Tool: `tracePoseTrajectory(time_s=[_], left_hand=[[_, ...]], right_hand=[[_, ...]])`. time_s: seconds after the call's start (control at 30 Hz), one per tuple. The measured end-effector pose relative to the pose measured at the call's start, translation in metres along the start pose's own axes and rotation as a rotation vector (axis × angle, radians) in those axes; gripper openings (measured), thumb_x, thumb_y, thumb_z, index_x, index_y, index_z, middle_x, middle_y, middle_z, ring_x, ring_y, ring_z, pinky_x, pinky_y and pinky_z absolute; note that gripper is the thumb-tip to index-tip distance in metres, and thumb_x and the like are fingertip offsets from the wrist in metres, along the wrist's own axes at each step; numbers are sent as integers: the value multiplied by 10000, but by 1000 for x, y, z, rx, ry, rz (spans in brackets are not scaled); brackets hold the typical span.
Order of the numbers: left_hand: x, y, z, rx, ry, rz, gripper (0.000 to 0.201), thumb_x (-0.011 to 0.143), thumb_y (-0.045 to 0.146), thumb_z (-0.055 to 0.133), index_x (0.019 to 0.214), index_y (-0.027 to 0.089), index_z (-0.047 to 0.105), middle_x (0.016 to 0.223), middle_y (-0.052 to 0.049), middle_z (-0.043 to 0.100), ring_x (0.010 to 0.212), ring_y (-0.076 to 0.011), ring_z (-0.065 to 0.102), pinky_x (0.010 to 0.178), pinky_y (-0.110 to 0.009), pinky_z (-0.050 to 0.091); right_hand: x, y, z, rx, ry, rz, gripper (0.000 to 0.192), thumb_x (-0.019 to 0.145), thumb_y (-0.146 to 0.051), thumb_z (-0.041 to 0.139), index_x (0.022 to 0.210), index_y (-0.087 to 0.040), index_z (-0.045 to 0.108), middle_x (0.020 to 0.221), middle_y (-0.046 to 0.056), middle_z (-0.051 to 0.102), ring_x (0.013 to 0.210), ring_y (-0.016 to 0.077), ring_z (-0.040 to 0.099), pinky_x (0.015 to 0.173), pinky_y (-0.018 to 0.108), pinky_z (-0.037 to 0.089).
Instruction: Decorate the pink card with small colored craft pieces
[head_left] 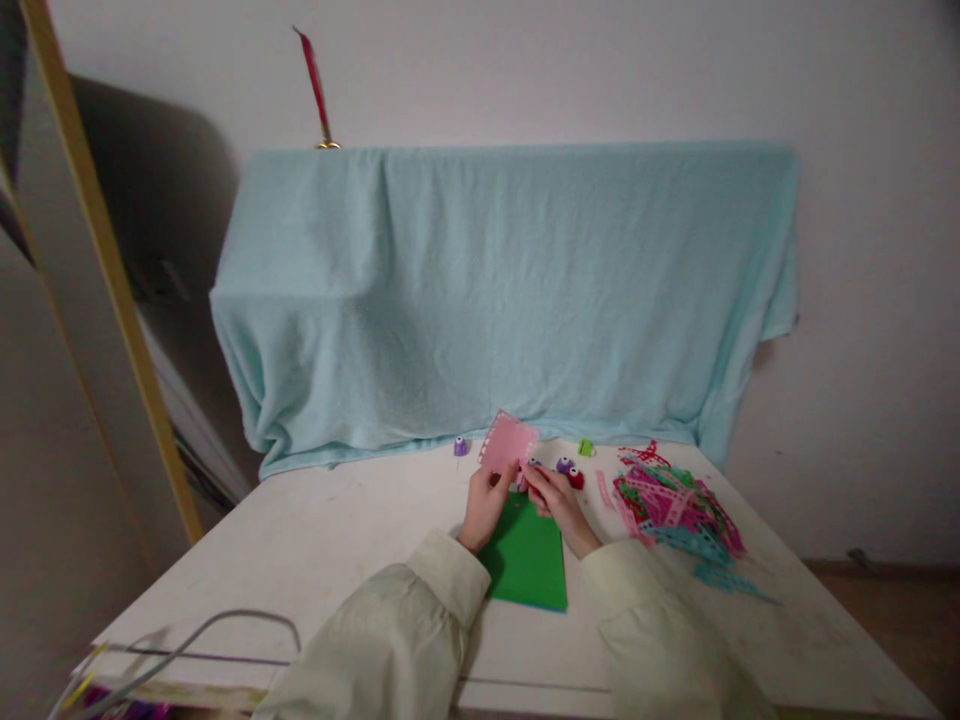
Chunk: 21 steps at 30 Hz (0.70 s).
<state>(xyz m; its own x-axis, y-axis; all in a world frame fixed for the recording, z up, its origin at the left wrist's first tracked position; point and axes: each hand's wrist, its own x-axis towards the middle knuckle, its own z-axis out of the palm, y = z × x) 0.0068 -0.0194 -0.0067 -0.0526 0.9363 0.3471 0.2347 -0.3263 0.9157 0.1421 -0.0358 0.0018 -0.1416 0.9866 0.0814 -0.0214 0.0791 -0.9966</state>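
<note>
A pink sheet of paper with small cut-outs along its edges is raised above the table. My left hand pinches its lower edge. Close against the sheet's lower right corner, my right hand is closed around a small reddish thing, mostly hidden by the fingers. Under both hands lies a stack of green paper, with a thin blue edge showing at the bottom.
Small coloured gadgets with white round tops lie behind the hands: a purple one, a red one and a green one. At the right is a heap of punched paper strips. A light blue cloth hangs behind the white table. A grey cable curves at front left.
</note>
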Motion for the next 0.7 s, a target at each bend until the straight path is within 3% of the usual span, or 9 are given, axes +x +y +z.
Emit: tracePoseTrajectory(time_s=[0.7], left_hand=[[1, -10, 2, -56, -42, -17, 374, 767, 477, 554, 659, 120, 577, 531, -6, 577, 480, -113, 506, 454, -201, 320]], right_hand=[[-4, -5, 3, 13, -24, 38, 450, 755, -625, 539, 711, -178, 544, 513, -61, 350, 402, 51, 244, 379, 196, 166]])
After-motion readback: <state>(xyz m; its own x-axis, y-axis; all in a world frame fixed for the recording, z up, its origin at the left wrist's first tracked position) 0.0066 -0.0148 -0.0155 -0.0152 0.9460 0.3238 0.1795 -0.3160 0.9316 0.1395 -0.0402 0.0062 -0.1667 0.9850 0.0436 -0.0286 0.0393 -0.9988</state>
